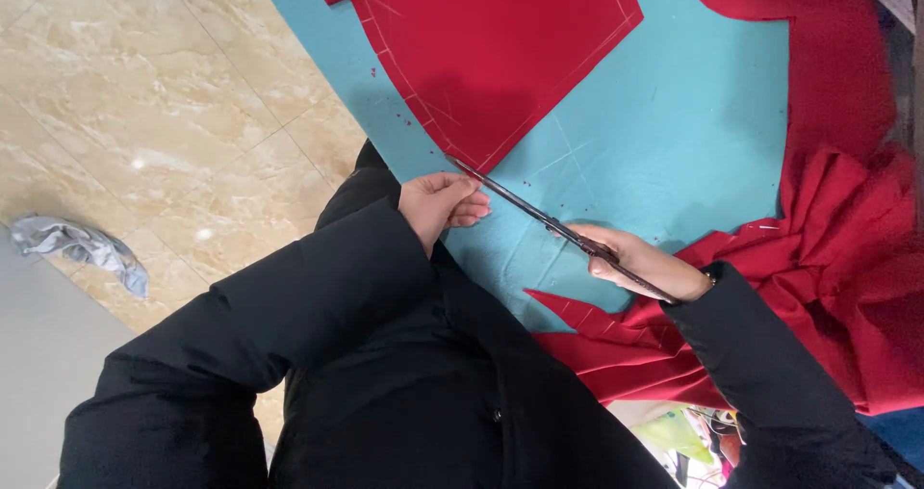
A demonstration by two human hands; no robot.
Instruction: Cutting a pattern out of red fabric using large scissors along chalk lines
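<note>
1. Head view looks straight down over a person in a black padded jacket (385,383), standing at the edge of a table covered with a turquoise sheet (674,133).
2. Right hand (640,263), at about four o'clock from the picture's middle, is closed around the handles of a long pair of dark scissors (553,224); the fingers wrap the grips, and the blades run up toward ten o'clock.
3. Scissor tips meet the lowest corner of a flat red fabric piece (491,56), which lies on the turquoise sheet at twelve o'clock and carries pale chalk lines along its edges.
4. Left hand (441,205), near the middle of the frame, is curled with fingers bent, pinching at the fabric's corner right beside the blade tips; whether it grips cloth or only presses on it, I cannot tell.
5. More red cloth (847,239) lies bunched in folds at three o'clock, just beside the right wrist, and spreads up along the table's right side.
6. A narrow red offcut (587,321) with chalk marks lies at five o'clock, under the right forearm.
7. Beige marble-look floor tiles (144,94) fill the nine-to-eleven o'clock side, with a crumpled grey rag (82,246) lying on them at nine o'clock.
8. Small red snippets dot the turquoise sheet near the blades.
</note>
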